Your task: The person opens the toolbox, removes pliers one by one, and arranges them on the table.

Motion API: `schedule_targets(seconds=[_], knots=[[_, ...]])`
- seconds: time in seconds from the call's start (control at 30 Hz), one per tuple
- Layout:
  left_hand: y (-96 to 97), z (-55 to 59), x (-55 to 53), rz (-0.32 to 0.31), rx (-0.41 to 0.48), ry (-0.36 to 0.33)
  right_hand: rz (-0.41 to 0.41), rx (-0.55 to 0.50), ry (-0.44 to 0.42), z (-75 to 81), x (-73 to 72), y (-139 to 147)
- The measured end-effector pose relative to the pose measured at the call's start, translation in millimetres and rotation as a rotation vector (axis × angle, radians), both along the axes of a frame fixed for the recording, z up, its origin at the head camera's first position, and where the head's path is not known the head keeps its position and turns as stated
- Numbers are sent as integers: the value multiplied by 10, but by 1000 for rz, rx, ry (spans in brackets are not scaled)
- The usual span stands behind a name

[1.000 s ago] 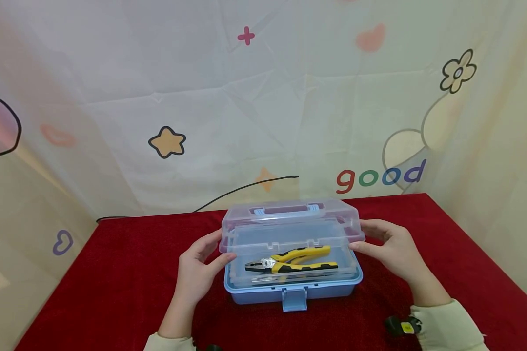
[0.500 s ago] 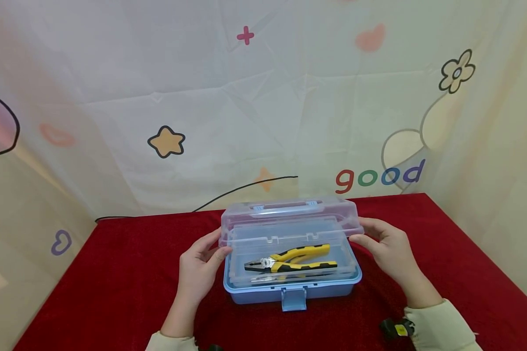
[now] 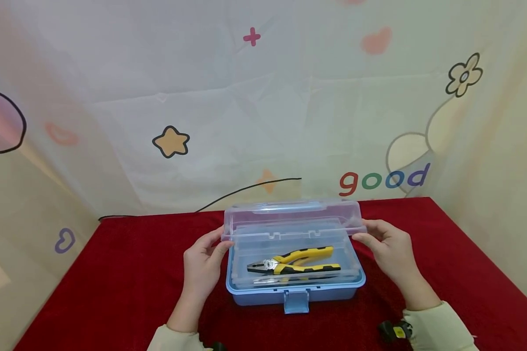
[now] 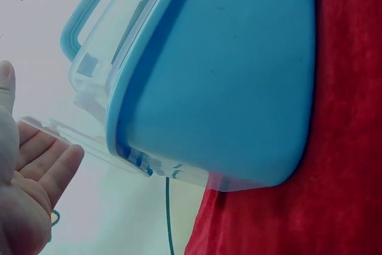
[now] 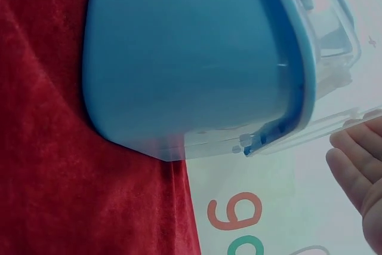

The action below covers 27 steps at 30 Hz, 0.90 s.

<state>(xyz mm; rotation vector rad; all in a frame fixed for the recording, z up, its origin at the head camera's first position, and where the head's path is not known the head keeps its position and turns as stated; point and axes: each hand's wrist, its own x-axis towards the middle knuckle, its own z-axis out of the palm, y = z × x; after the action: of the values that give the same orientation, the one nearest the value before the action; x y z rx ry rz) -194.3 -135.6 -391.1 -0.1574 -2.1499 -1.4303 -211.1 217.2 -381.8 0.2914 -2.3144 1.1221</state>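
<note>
A blue plastic toolbox stands on the red cloth with its clear lid tilted up and back on the far side. My left hand holds the lid's left end, thumb at the front edge and fingers behind. At the other end my right hand grips the lid in the same way. Pliers with yellow and black handles lie in the clear inner tray, their tips pointing left. The left wrist view shows fingers against the lid's outer side.
The front latch hangs down, unfastened. Red cloth covers the table on both sides of the box. A printed curtain closes off the back, close behind the lid.
Both hands have swung the lid further back, so its front edge sits higher and its handle has turned out of sight. Pliers and box stay put; the head view has shifted slightly.
</note>
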Motion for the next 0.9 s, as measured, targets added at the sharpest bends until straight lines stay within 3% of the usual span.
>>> schedule_targets(seconds=[0.4, 0.57, 0.9], knots=[[-14, 92, -93, 27, -52, 16, -28, 25, -16, 103, -82, 14], [-18, 137, -115, 28, -44, -3, -30, 35, -18, 153, -112, 14], [-20, 217, -183, 40, -33, -84, -31, 44, -104, 262, -155, 5]])
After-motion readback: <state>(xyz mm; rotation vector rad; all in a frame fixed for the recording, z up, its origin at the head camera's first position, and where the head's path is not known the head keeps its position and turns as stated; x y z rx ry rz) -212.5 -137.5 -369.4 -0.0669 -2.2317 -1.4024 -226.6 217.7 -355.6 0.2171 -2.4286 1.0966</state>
